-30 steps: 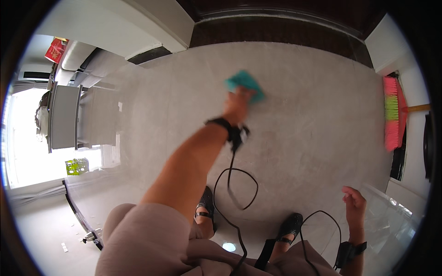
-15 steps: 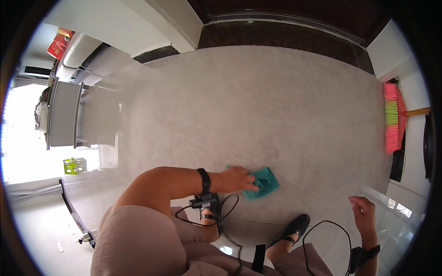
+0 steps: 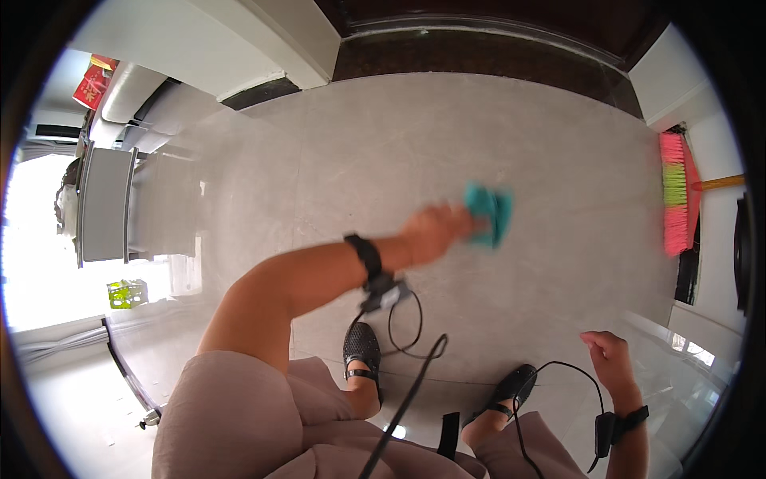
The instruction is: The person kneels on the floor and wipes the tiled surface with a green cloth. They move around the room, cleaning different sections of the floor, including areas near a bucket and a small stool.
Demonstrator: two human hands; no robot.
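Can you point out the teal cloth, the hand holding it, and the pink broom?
teal cloth (image 3: 490,212), head view, on the middle of its bunched fabric.
left hand (image 3: 435,231), head view, on the back of the hand.
pink broom (image 3: 677,204), head view, on its bristle head.

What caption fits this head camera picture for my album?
Left hand presses a teal cloth on the pale tiled floor; right hand hangs free.

A pink broom head (image 3: 678,194) with green and pink bristles stands against the right wall, its wooden handle (image 3: 722,182) pointing right. A grey cabinet (image 3: 105,204) sits at the left, near a bright window. A small green container (image 3: 126,293) rests just below it. A red package (image 3: 92,82) lies at upper left. Pale glossy floor tiles (image 3: 447,128) cover the room.
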